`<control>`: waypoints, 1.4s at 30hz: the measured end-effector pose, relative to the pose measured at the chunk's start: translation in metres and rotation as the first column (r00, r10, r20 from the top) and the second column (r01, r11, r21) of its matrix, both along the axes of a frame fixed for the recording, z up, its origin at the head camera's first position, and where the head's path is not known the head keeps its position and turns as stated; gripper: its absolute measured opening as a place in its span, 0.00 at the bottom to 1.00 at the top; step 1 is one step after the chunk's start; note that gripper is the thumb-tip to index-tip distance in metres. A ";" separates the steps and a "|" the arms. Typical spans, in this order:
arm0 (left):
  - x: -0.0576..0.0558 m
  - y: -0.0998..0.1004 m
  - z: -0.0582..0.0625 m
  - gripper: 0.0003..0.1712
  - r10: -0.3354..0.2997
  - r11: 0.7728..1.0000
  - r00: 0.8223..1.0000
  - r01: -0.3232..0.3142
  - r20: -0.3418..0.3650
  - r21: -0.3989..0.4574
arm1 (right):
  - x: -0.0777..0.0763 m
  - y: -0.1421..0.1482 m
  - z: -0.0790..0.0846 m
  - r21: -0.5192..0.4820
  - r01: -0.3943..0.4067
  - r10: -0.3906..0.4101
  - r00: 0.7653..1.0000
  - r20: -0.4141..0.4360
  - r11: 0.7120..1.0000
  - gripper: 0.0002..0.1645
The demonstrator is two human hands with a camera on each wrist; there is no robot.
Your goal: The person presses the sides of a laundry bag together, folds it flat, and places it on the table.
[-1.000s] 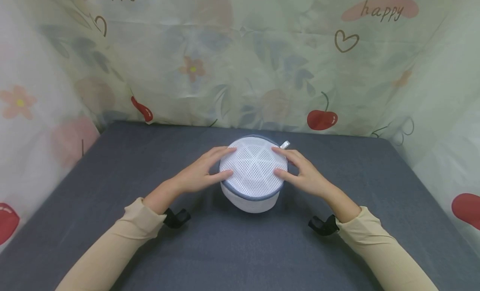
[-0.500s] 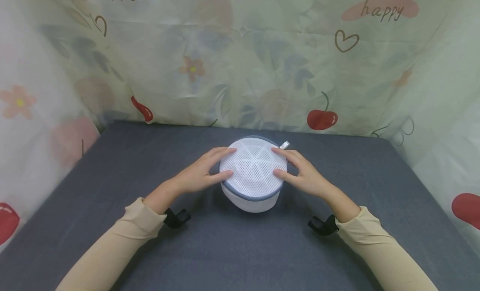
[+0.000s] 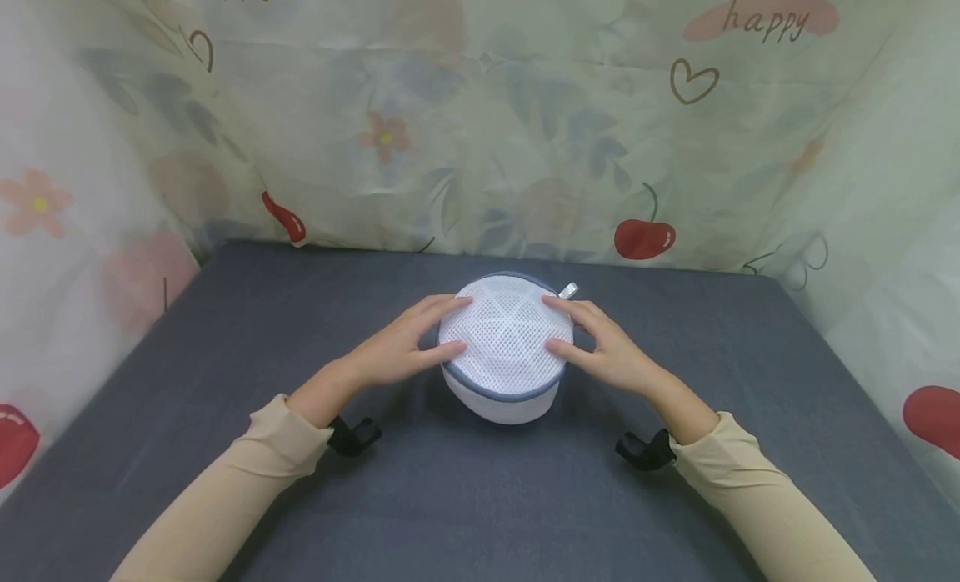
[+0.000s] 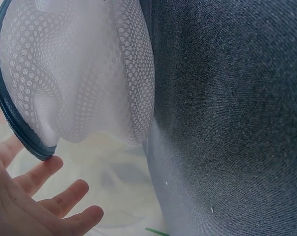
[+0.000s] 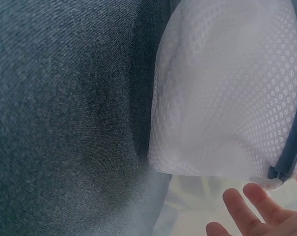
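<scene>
A round white mesh laundry bag [image 3: 504,336] with a blue-grey zipped rim stands on the dark cloth, puffed out and flat-topped. My left hand [image 3: 405,340] is at its left side, thumb and forefinger tips resting on the top mesh. From the right, my right hand [image 3: 607,344] touches the top in the same way. In the left wrist view, the other fingers [image 4: 69,196] are spread loosely by the zipped rim [image 4: 13,108]. The right wrist view has fingers [image 5: 241,211] spread below the zip end [image 5: 281,172]. A small pale tab [image 3: 569,291] sticks out at the back right.
The dark grey cloth [image 3: 480,507] covers the tabletop. Patterned white curtains [image 3: 480,107] with cherries and flowers enclose the back and sides. A black band [image 3: 354,437] sits at the left wrist, and another black band [image 3: 647,450] at the right. Both sleeves are beige.
</scene>
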State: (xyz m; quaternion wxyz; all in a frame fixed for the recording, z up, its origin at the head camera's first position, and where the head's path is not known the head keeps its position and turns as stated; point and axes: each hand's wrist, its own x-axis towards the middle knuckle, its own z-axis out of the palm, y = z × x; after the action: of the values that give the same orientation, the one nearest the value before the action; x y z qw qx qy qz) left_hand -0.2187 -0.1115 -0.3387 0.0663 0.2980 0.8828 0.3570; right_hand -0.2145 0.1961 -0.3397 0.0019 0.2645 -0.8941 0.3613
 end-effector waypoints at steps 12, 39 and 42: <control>0.001 0.001 -0.001 0.36 -0.005 1.000 1.000 0.005 0.008 -0.003 | 0.000 0.000 -0.002 0.011 -0.002 0.002 1.000 -0.012 1.000 0.38; -0.001 0.001 -0.007 0.36 0.005 1.000 1.000 -0.005 -0.001 -0.014 | 0.001 -0.001 -0.003 0.033 0.004 -0.004 1.000 0.004 0.999 0.38; -0.001 0.001 -0.007 0.36 0.005 1.000 1.000 -0.005 0.002 -0.012 | 0.001 -0.001 -0.003 0.033 0.005 -0.005 1.000 0.001 0.999 0.38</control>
State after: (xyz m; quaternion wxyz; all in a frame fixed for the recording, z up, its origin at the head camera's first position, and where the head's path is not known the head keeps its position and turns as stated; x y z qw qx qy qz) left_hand -0.2201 -0.1107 -0.3458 0.0680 0.2950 0.8856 0.3523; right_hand -0.2134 0.1949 -0.3430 -0.0020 0.2623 -0.9006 0.3466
